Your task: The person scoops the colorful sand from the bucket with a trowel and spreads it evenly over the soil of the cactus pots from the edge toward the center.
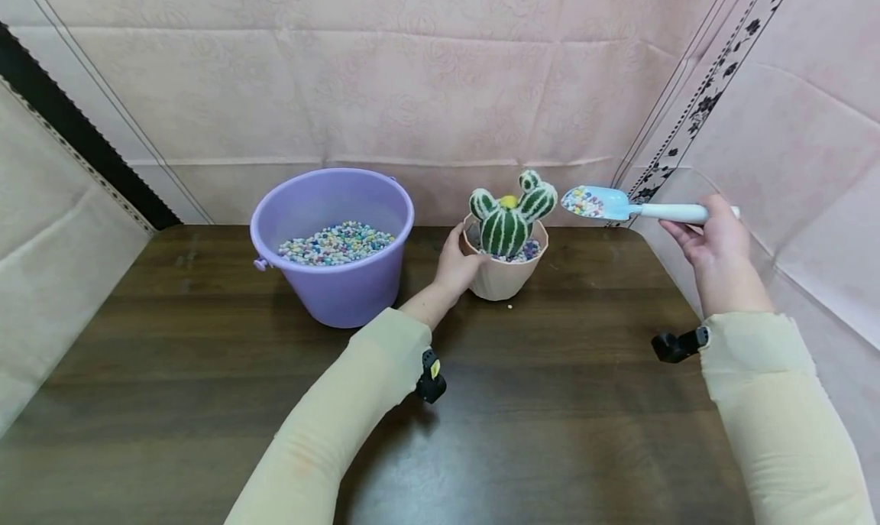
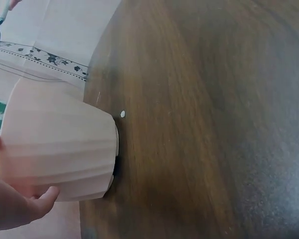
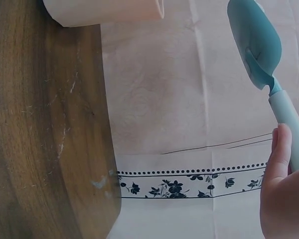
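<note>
My left hand [image 1: 457,267] grips the side of a cream flowerpot [image 1: 500,282], which stands on the table. In the left wrist view the fingertips [image 2: 52,193] press against the pot's ribbed wall. A green-and-white striped cactus [image 1: 506,231] with a yellow top sits in the pot, with coloured pebbles [image 1: 525,251] around its base. To the right, my right hand [image 1: 722,242] holds a small blue trowel [image 1: 614,204] by its pale handle, raised beside the cactus. Coloured pebbles [image 1: 584,202] lie in the trowel's blade. The right wrist view shows the blade's underside.
Left of the pot stands a purple bucket [image 1: 344,292], partly filled with coloured pebbles [image 1: 337,244]. One pale pebble [image 1: 509,306] lies on the wooden table [image 1: 522,433] in front of the pot. Patterned cloth [image 1: 412,89] hangs behind the table and along both sides.
</note>
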Tool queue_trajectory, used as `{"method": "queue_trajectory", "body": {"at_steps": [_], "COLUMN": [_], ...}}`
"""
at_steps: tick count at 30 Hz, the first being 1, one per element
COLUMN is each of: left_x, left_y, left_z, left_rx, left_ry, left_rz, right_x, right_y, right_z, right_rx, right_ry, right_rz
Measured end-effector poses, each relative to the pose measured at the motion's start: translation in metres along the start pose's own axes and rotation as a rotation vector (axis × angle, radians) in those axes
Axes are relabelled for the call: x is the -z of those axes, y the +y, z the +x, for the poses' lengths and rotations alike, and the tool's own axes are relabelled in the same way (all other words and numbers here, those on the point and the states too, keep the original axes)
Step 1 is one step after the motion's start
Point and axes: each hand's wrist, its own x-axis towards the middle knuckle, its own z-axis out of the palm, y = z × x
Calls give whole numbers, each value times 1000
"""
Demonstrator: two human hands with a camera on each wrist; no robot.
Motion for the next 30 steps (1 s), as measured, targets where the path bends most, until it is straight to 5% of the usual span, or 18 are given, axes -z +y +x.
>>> {"method": "queue_trajectory", "body": {"at_steps": [5,17,30], "left_x": [3,9,9], "left_y": [3,-2,-6], "left_z": [3,-2,-2], "left_rx": [9,-57,-76], "left_ry": [-25,18,22], "left_rz": [10,230,179], "right_x": [-1,-4,-17], "right_y": [4,17,33], "right_z": [2,2,-4], "right_rx": [2,17,122], "right_ry": [16,-21,-71], "right_rz": [-44,-111,-258]}}
